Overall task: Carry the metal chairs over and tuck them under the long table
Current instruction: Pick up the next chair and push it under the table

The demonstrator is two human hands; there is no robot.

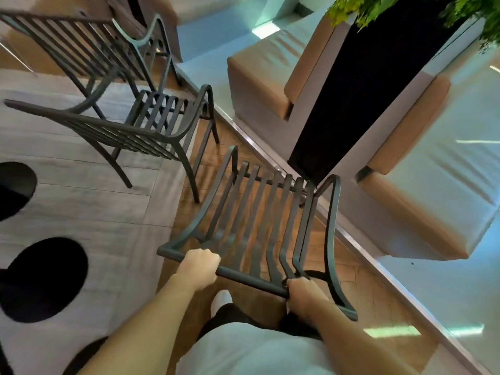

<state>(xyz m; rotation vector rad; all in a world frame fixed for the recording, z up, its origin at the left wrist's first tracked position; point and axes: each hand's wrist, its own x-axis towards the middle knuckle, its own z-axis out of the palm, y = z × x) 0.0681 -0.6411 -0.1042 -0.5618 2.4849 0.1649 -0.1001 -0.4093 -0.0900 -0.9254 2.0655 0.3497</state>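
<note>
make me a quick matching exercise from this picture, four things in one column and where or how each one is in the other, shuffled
Things:
1. left hand
2. right hand
3. middle chair
4. plant

Places or states:
A. top right corner, green leaves
B. grips the held chair top rail near its right end
C. stands on the floor, nobody touching it
D. grips the same rail nearer its left end

Pairs: 1-D, 2-B, 3-C, 4-A

The nearest chair (259,212) is showing matt dark metal slats. Beside it, the table (81,201) is looking like pale grained wood, and the floor (351,280) is shining as glossy brown wood.
</note>
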